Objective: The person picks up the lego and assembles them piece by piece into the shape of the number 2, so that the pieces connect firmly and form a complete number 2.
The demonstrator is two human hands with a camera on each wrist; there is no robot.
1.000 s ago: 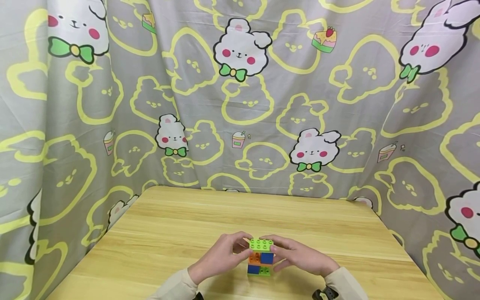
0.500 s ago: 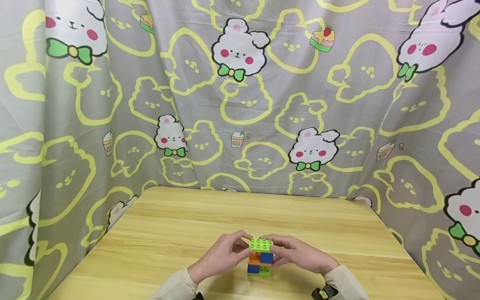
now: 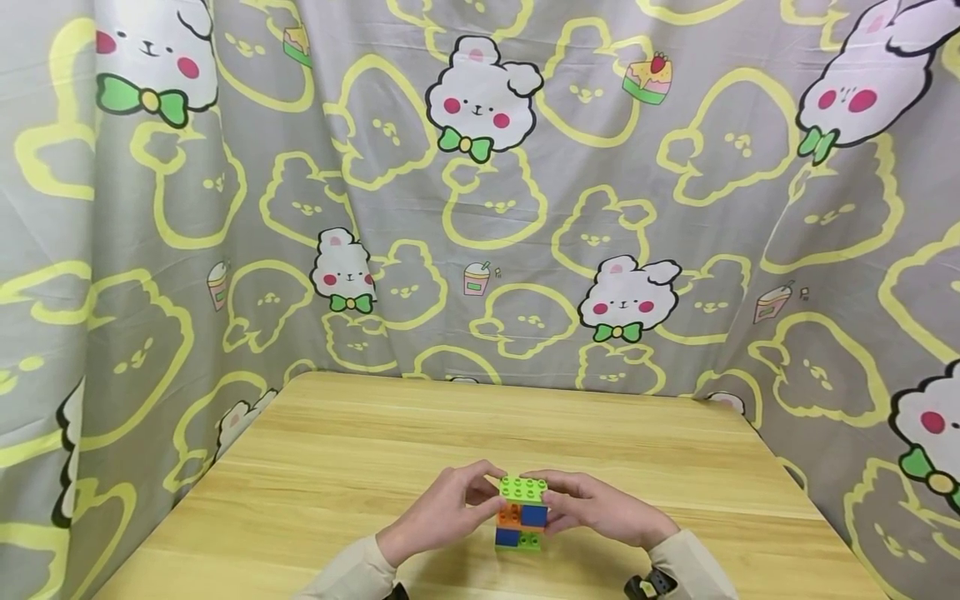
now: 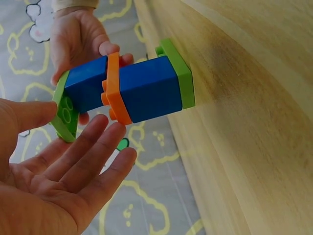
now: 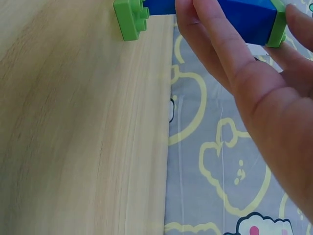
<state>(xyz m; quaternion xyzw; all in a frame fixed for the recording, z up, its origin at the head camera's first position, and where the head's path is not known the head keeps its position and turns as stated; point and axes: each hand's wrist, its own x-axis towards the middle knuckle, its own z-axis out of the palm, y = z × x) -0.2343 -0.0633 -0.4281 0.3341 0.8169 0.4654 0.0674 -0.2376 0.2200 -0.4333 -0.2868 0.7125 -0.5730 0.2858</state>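
Observation:
A tower of toy building bricks stands upright on the table in the head view. Its top is a light green studded brick (image 3: 522,490), over a blue brick (image 3: 534,516). Below come an orange brick (image 3: 509,517), another blue brick (image 4: 150,90) and a green brick (image 4: 179,73) at the bottom. My left hand (image 3: 450,510) pinches the top green brick between thumb and index finger; its other fingers extend beside the tower. From the other side my right hand (image 3: 600,512) grips the same brick, with lower fingers against the tower's side. Some contact points are hidden.
The wooden table (image 3: 375,425) spreads around the tower, with its far edge behind. A grey cartoon-print curtain (image 3: 420,333) hangs along the back and both sides. A dark strap (image 3: 651,584) sits at the right wrist.
The right hand's lower fingers have drawn in against the tower's side since a second ago. The left hand and the bricks have stayed almost in place.

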